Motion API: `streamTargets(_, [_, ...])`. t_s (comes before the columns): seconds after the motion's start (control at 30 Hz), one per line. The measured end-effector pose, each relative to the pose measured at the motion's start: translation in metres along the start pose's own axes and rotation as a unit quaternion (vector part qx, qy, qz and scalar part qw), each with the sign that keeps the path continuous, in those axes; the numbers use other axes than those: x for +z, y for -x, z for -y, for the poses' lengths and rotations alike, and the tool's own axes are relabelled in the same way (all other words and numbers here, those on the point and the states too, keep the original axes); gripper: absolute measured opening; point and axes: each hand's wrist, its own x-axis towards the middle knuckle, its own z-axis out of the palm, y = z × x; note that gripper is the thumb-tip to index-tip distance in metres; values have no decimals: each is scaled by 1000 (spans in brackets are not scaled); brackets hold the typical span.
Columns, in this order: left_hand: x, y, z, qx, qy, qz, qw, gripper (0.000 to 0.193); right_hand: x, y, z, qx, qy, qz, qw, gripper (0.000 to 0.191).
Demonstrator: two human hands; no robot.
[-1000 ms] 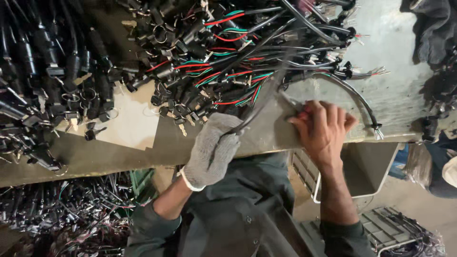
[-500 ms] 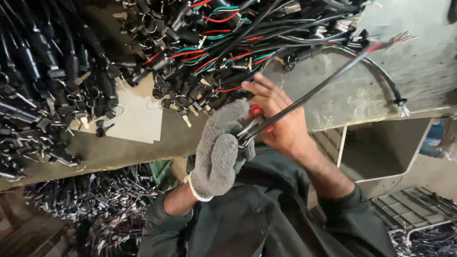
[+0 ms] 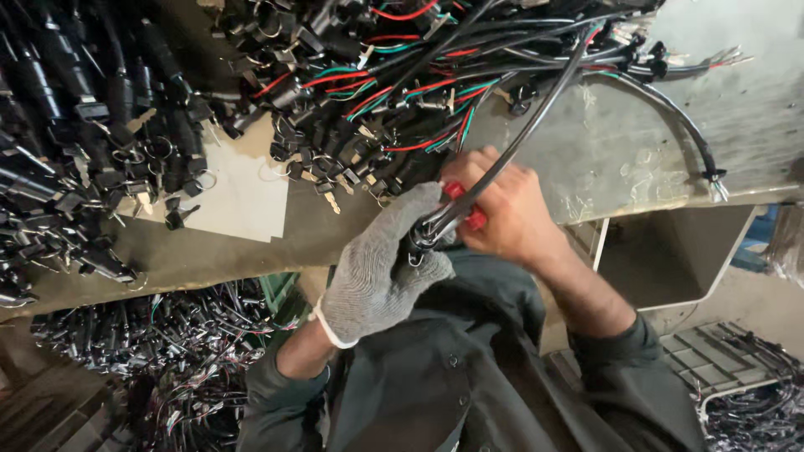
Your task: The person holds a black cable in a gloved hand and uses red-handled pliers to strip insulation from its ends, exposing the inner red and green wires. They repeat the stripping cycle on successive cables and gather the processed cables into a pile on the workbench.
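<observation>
My left hand [image 3: 381, 272], in a grey knit glove, is closed around the lower end of a thick black cable [image 3: 536, 117], where a metal fitting [image 3: 419, 238] shows. My bare right hand [image 3: 507, 209] grips a red-handled tool [image 3: 465, 205] pressed against that same cable end, right beside the glove. The cable runs up and to the right over the bench into a heap of wire harnesses [image 3: 419, 75] with red, green and black leads. Both hands are held close to my chest at the bench's front edge.
A worn metal bench top [image 3: 620, 151] carries piles of black switch parts with keys [image 3: 75, 151] at the left and a pale sheet of card [image 3: 239, 188]. More harnesses lie on the floor at the lower left [image 3: 142, 351]. A grey bin [image 3: 670, 255] sits under the bench at the right.
My right hand left the bench top, took up the red-handled tool and met the gloved left hand. The cable end was pulled toward my chest.
</observation>
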Motion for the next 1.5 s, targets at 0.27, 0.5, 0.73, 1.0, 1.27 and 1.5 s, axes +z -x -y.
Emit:
streamTargets(0.27, [28, 15, 20, -11, -96, -65, 993, 76, 15, 12, 3, 46, 12, -31, 998, 34])
streamTargets(0.5, [34, 16, 13, 45, -432, -108, 894, 71, 10, 23, 12, 91, 94, -42, 990, 34])
streamTargets(0.73, [21, 6, 16, 99, -475, -83, 870, 74, 12, 24, 29, 74, 23, -89, 993, 40])
streamTargets(1.0, [1, -10, -13, -52, -80, 43, 994, 69, 20, 15, 22, 94, 69, -109, 987, 42])
streamTargets(1.27, [-5, -3, -11, -125, 129, 133, 975, 68, 20, 9, -6, -33, -40, -91, 995, 46])
streamTargets(1.5, [3, -13, -15, -45, -114, 27, 992, 66, 23, 28, -5, 54, -8, -53, 997, 35])
